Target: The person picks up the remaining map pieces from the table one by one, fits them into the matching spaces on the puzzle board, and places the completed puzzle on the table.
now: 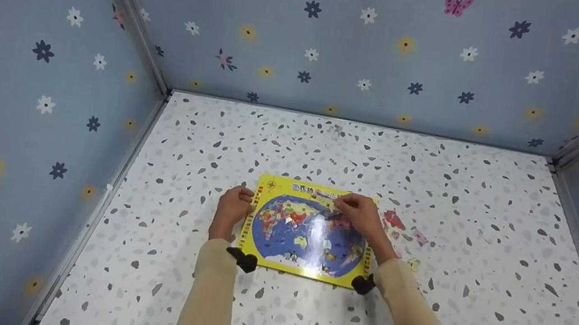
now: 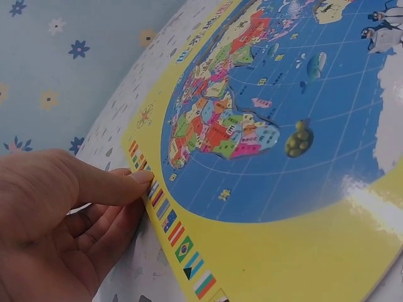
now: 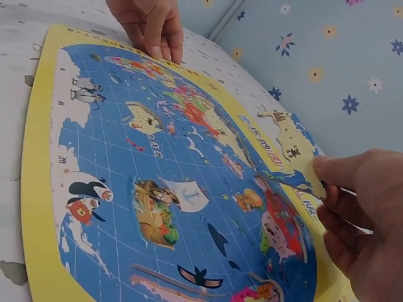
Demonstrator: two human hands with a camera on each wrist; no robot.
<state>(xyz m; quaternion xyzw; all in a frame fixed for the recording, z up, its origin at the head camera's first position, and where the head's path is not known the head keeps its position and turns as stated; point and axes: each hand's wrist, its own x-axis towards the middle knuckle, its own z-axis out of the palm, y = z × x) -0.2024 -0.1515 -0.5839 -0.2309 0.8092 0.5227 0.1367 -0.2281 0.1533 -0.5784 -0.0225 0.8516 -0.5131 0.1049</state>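
A yellow-bordered world map puzzle board (image 1: 341, 280) lies flat on the speckled tabletop, its blue oval partly filled with coloured land pieces. At its left edge my left hand (image 1: 233, 208) holds the border; in the left wrist view the thumb (image 2: 141, 178) lies on the row of printed flags, with the other fingers curled at the rim. Over the upper right of the map, my right hand (image 3: 378, 217) pinches a pale yellow puzzle piece (image 3: 291, 143) with a blue edge between thumb and fingers. That piece is raised and tilted above the board's top border.
Several loose puzzle pieces lie right of the board, among them a red piece (image 1: 393, 219), a pinkish piece (image 1: 419, 236) and a yellow piece (image 1: 413, 265). Dark objects (image 1: 247, 261) show near both wrists. Blue flowered panels (image 1: 339, 50) border the table at the back and sides.
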